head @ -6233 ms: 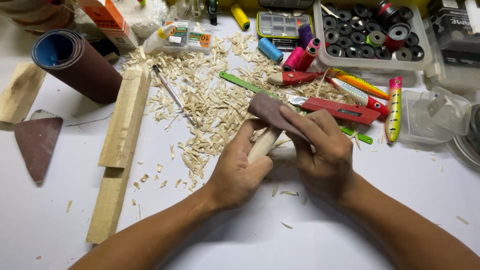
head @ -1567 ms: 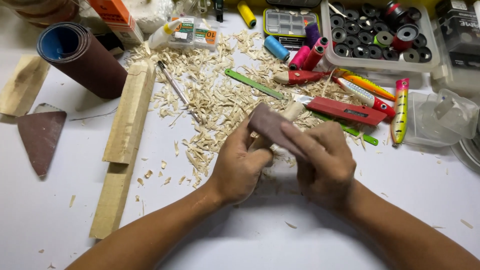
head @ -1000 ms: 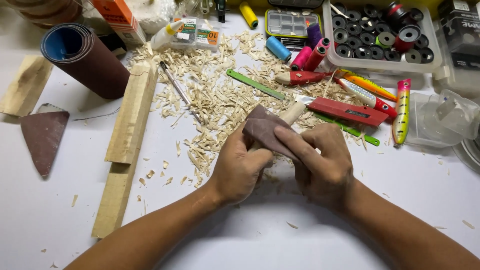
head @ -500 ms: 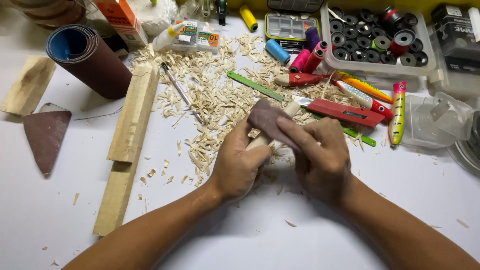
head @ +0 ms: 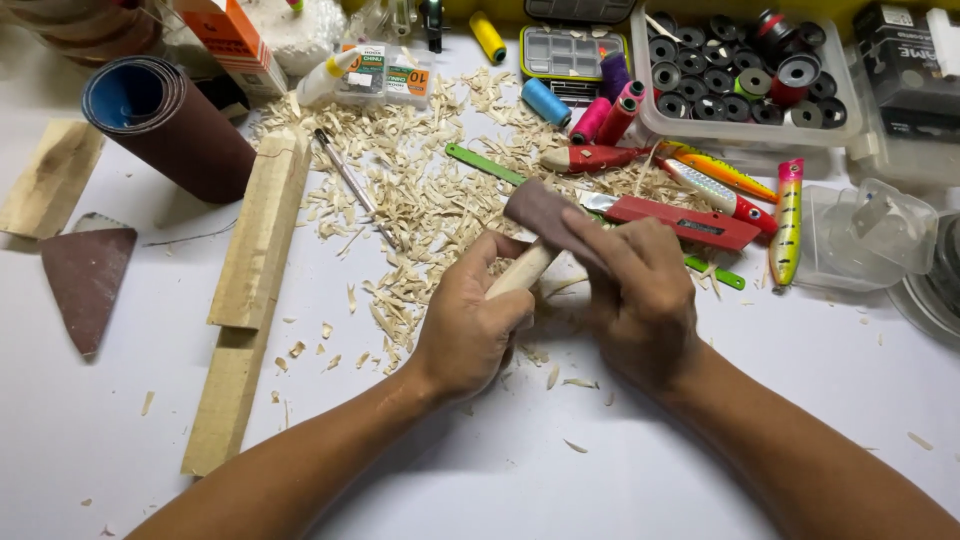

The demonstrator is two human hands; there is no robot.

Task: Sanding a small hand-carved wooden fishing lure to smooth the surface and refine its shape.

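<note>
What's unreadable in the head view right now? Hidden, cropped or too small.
- Wooden piece: most of it is covered by the left hand and the sandpaper, so its shape is unclear.
- Right hand: its grip under the sandpaper is hidden.
- Green ruler: its middle is buried under shavings and hands.
- Clear tub: contents can't be made out.

- We see an orange and white carton (head: 228, 45) just behind the sandpaper roll (head: 165, 125), our landmark.
- Right of the roll lies a clear packet (head: 388, 78) with orange and white labels.
- Far right of it stands a black box (head: 915, 65) with white print.
</note>
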